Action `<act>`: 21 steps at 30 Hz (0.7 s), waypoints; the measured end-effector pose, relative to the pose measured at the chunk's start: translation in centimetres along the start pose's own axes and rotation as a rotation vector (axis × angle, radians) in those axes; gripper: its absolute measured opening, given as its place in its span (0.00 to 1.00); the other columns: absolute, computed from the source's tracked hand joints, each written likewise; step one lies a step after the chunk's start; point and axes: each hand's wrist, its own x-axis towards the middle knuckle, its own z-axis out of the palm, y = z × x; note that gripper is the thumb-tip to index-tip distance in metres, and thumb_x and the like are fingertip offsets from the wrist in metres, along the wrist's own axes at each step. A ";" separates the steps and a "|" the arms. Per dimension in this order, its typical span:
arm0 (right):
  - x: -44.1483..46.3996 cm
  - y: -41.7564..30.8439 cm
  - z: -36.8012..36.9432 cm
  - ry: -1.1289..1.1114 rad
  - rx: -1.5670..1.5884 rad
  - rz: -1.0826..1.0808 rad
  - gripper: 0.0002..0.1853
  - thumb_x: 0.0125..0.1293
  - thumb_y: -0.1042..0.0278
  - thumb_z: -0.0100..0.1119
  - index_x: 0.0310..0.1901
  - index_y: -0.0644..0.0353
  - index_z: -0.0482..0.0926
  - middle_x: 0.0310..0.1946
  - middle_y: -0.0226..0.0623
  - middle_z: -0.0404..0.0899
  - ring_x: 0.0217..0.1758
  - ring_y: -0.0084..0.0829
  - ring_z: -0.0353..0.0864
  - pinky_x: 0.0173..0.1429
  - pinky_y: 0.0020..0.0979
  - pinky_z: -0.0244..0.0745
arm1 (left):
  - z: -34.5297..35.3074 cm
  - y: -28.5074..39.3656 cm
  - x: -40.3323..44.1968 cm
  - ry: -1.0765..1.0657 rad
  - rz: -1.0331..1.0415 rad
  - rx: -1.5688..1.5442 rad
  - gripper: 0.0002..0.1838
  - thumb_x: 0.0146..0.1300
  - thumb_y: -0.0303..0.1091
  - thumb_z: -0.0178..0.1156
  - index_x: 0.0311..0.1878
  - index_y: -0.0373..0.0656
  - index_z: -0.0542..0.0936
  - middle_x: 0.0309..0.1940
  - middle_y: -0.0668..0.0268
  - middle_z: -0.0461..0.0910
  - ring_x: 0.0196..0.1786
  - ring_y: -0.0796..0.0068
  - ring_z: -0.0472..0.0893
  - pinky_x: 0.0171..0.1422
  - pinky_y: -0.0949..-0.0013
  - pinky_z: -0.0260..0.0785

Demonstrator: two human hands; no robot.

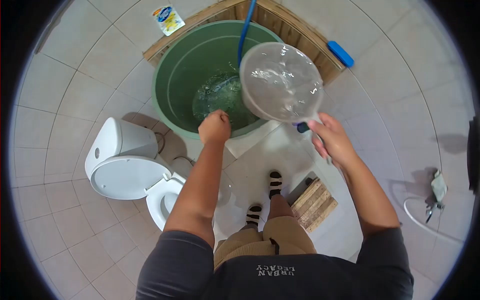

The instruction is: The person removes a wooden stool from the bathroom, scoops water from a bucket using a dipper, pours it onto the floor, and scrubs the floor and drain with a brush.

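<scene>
My right hand [332, 140] grips the handle of a clear, round dipper [282, 82] with water in it, held over the right rim of a big green tub [172, 75]. Water [225, 95] lies at the tub's bottom. Over the tub's near side is my left hand [215, 127], its fingers curled closed; whether they hold anything is hidden. A blue hose [245, 32] runs over the far rim down into the tub, partly behind the dipper.
A white toilet [132, 177] with its lid raised stands at the left. Behind the tub is a wooden ledge [295, 37] with a sachet [168, 20] and a blue brush [340, 54]. A wooden stool [315, 205] is near my feet; a hand sprayer [434, 207] hangs at the right.
</scene>
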 end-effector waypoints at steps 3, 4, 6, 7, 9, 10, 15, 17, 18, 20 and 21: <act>-6.6 2.9 -2.1 0.187 -0.024 0.068 0.12 0.60 0.62 0.51 0.39 0.63 0.68 0.11 0.26 0.62 0.06 0.15 0.55 0.10 0.19 0.49 | 0.7 -0.4 -0.2 0.107 0.099 -0.090 0.09 0.52 0.37 0.49 0.34 0.54 0.78 0.34 0.68 0.79 0.38 0.64 0.77 0.42 0.62 0.69; -8.2 4.5 -2.8 0.233 -0.002 0.105 0.11 0.60 0.62 0.50 0.38 0.62 0.68 0.11 0.26 0.62 0.05 0.15 0.54 0.10 0.19 0.49 | 0.2 -0.1 -0.7 0.086 0.128 -0.212 0.11 0.49 0.30 0.49 0.36 0.50 0.77 0.35 0.65 0.78 0.39 0.62 0.76 0.44 0.63 0.67; -10.5 8.6 -4.3 0.315 0.085 0.206 0.09 0.60 0.64 0.49 0.36 0.60 0.68 0.11 0.26 0.62 0.06 0.16 0.54 0.10 0.19 0.50 | 0.5 -1.2 -1.1 0.327 0.452 -0.366 0.13 0.45 0.26 0.49 0.36 0.47 0.75 0.36 0.62 0.76 0.41 0.61 0.75 0.44 0.63 0.66; -11.3 11.0 -5.1 0.354 0.150 0.271 0.07 0.60 0.65 0.48 0.35 0.59 0.67 0.11 0.26 0.63 0.06 0.16 0.55 0.10 0.20 0.51 | 1.1 -1.2 -1.7 0.444 0.614 -0.447 0.14 0.43 0.24 0.49 0.36 0.45 0.75 0.36 0.61 0.75 0.42 0.60 0.74 0.45 0.63 0.66; -12.0 16.3 -6.8 0.390 0.215 0.338 0.06 0.59 0.66 0.46 0.34 0.58 0.66 0.12 0.27 0.63 0.07 0.17 0.56 0.10 0.21 0.52 | 2.7 -0.7 -5.1 0.401 0.775 -0.469 0.16 0.39 0.19 0.50 0.36 0.41 0.73 0.37 0.57 0.73 0.42 0.56 0.72 0.46 0.63 0.65; -11.6 18.8 -7.5 0.404 0.249 0.375 0.05 0.58 0.66 0.45 0.33 0.58 0.66 0.13 0.27 0.63 0.08 0.17 0.56 0.10 0.21 0.53 | 3.9 -0.2 -7.3 0.304 0.794 -0.467 0.16 0.39 0.19 0.50 0.36 0.41 0.73 0.37 0.58 0.73 0.42 0.57 0.72 0.47 0.63 0.64; -5.7 30.2 -10.5 0.539 0.311 0.428 0.06 0.56 0.67 0.43 0.33 0.58 0.65 0.14 0.29 0.63 0.11 0.19 0.59 0.12 0.23 0.56 | 15.0 1.3 -15.2 -0.291 0.712 -0.646 0.18 0.41 0.15 0.47 0.38 0.41 0.74 0.38 0.58 0.73 0.44 0.60 0.72 0.52 0.66 0.63; -1.9 34.7 -11.7 0.555 0.284 0.396 0.07 0.55 0.67 0.44 0.34 0.60 0.66 0.14 0.30 0.64 0.11 0.21 0.61 0.12 0.25 0.57 | 20.0 1.6 -16.5 -0.442 0.650 -0.690 0.20 0.43 0.16 0.47 0.42 0.41 0.73 0.41 0.60 0.73 0.48 0.63 0.71 0.54 0.67 0.61; -0.1 36.4 -12.2 0.541 0.228 0.367 0.09 0.55 0.67 0.44 0.35 0.61 0.67 0.14 0.30 0.65 0.11 0.22 0.62 0.12 0.26 0.58 | 22.5 1.1 -17.4 -0.520 0.603 -0.708 0.20 0.44 0.16 0.47 0.44 0.42 0.73 0.42 0.61 0.72 0.49 0.65 0.71 0.56 0.67 0.60; 3.4 38.3 -12.6 0.548 0.067 0.345 0.11 0.55 0.66 0.45 0.36 0.64 0.69 0.15 0.33 0.68 0.12 0.25 0.66 0.14 0.28 0.61 | 27.6 -0.2 -18.8 -0.662 0.284 -0.872 0.19 0.49 0.20 0.48 0.47 0.42 0.71 0.43 0.63 0.72 0.51 0.69 0.70 0.56 0.68 0.59; 5.3 40.0 -12.7 0.560 0.078 0.347 0.12 0.54 0.65 0.46 0.37 0.64 0.69 0.16 0.34 0.69 0.13 0.26 0.67 0.15 0.28 0.62 | 29.3 -1.0 -18.9 -0.714 0.116 -0.948 0.18 0.52 0.22 0.48 0.48 0.42 0.71 0.44 0.65 0.72 0.51 0.70 0.69 0.57 0.68 0.59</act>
